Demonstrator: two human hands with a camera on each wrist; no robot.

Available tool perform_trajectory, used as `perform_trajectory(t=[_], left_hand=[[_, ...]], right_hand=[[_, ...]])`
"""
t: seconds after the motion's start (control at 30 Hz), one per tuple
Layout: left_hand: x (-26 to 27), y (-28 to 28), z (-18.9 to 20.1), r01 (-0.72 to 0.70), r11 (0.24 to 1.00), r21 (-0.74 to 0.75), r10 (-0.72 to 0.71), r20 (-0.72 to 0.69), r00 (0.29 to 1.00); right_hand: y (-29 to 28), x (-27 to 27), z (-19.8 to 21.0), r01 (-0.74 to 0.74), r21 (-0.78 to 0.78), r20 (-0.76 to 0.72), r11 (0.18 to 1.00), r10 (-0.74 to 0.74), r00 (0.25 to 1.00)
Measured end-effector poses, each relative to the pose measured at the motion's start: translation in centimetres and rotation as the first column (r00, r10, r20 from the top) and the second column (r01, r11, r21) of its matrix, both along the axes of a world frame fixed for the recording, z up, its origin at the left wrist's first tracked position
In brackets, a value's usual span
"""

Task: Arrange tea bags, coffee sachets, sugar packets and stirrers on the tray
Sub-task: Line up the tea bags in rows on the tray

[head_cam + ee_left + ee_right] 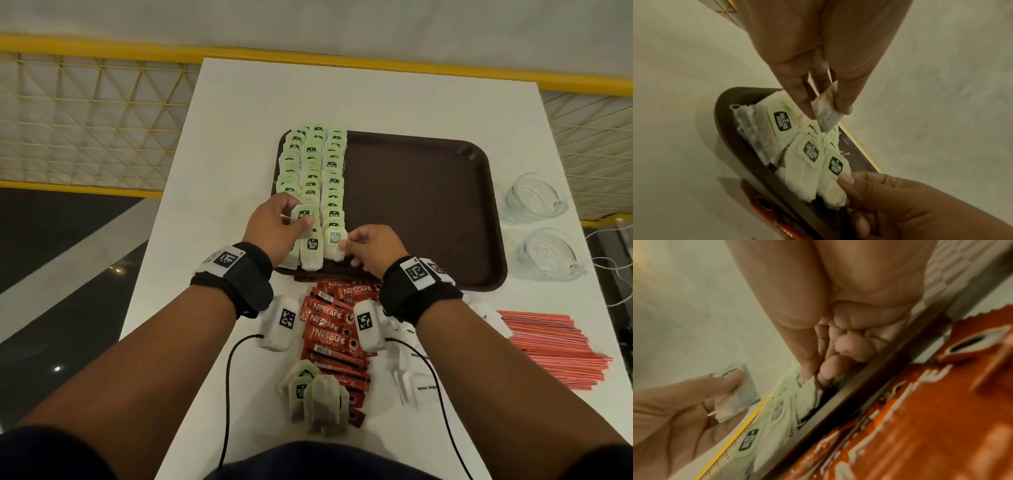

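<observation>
Both hands, left hand [270,228] and right hand [371,248], each pinch one tea bag above three tray [428,205] rows.

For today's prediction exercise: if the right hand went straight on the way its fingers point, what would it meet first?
The right hand already pinches the nearest tea bag of the right row, so going on it would likely push into the middle row beside it, then the left hand; depth is unclear.

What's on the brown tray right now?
Only tea bags, overlapped in three rows down the tray's left side; its right part is bare. The left hand holds one more; the right hand pinches the nearest. Tray beneath the bags is hidden.
</observation>
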State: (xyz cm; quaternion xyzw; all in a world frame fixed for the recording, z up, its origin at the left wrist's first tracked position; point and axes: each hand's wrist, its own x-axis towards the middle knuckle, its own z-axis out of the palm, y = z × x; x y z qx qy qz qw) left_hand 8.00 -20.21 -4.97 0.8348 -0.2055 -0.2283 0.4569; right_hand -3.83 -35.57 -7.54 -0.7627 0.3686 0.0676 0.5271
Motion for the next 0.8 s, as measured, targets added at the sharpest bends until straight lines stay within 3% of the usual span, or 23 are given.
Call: perform_trajectory(t=[0.3,0.4,0.47,0.6,0.8], left_hand=[[0.5,1.3,-0.5,-0.055,0.997,-0.051,0.053,-0.037,0.998],[0.0,1.3,-0.5,-0.042,0.995,-0.089,0.035,-0.083,0.996],[-0.3,1.1,-0.6,-0.027,0.995,-0.095,0.017,-0.104,0.994],[-1.0,0.9,-1.0,0.011,0.994,-0.104,-0.025,-0.134,0.991],[-1.9,0.7,-1.3,0.051,0.994,-0.098,-0.070,-0.195,0.978]], right_hand=[[0.3,1.4,-0.9,0.028,-0.210,-0.054,0.977,-0.040,0.998],[0.2,0.9,0.0,0.042,-0.289,0.004,0.956,-0.043,0.999],[0.2,0.6,1.0,0.020,-0.220,0.085,0.975,-0.001,0.996],[1.4,0.1,2.7,-0.099,0.060,0.184,0.993,0.087,0.979],[1.2,-1.0,1.8,-0.055,0.126,0.191,0.990,0.030,0.981]])
